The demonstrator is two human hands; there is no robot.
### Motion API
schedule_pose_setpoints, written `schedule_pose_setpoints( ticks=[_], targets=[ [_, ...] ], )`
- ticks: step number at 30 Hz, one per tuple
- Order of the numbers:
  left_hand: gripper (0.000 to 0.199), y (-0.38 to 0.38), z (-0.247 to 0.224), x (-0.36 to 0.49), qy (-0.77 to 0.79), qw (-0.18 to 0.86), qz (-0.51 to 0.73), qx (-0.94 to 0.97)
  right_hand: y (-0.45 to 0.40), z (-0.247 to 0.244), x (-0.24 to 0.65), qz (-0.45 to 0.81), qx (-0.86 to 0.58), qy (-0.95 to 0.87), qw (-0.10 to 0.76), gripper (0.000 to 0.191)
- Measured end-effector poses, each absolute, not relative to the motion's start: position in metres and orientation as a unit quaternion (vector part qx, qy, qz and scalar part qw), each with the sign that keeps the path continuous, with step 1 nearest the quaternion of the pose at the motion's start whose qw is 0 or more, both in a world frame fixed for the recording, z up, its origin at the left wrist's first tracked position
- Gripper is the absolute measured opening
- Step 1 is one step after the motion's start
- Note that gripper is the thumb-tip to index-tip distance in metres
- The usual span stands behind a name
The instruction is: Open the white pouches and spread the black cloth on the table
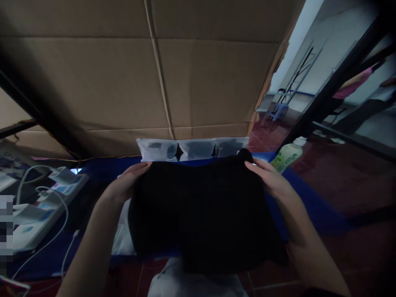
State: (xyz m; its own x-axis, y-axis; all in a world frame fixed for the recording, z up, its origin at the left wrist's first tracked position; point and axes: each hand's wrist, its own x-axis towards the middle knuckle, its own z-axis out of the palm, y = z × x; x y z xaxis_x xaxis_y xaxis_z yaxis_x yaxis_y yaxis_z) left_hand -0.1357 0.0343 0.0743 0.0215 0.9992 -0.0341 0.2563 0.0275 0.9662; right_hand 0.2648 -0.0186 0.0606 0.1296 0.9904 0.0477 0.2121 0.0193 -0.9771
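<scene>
A black piece of clothing (204, 210), with what look like short legs, hangs spread between my two hands. My left hand (128, 179) is closed on its upper left corner. The upper right corner is pinched in my right hand (267, 173), with a bit of cloth bunched above the fingers. Behind the cloth, three translucent bags (196, 149) stand in a row against cardboard. Another whitish bag (123, 235) shows partly beneath the garment's left side.
A power strip (46, 214) with plugs and white cables lies at the left on the blue surface (102, 169). A green bottle (287, 154) stands right of my right hand. Cardboard (216, 82) rises behind. People (355, 86) are far right.
</scene>
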Motion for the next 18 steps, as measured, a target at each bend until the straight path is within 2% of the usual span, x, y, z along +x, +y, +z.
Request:
schedule_pose_setpoints(
  ticks=[3,6,10,12,14,16,18],
  targets=[
    [0.032,0.061,0.046,-0.131,0.570,0.393,0.367,0.621,0.000,0.023,0.266,0.274,-0.633,-0.597,0.409,0.037],
    [0.028,0.072,0.019,-0.120,0.581,0.295,0.359,0.668,0.014,-0.010,0.259,0.186,-0.663,-0.616,0.382,0.032],
    [0.042,0.045,-0.006,-0.098,0.519,0.211,0.337,0.757,0.006,-0.036,0.233,0.112,-0.629,-0.669,0.380,0.032],
    [0.051,0.024,-0.019,-0.089,0.473,0.180,0.291,0.812,-0.005,-0.046,0.221,0.079,-0.575,-0.744,0.331,0.037],
    [0.064,0.007,-0.032,-0.084,0.455,0.092,0.207,0.861,-0.014,-0.056,0.215,0.037,-0.541,-0.798,0.263,0.043],
    [0.071,0.000,-0.045,-0.083,0.462,0.018,0.151,0.874,-0.017,-0.062,0.216,0.008,-0.551,-0.808,0.210,0.045],
    [0.073,-0.001,-0.053,-0.085,0.467,-0.007,0.133,0.874,-0.009,-0.060,0.222,-0.001,-0.582,-0.795,0.173,0.040]
  ],
)
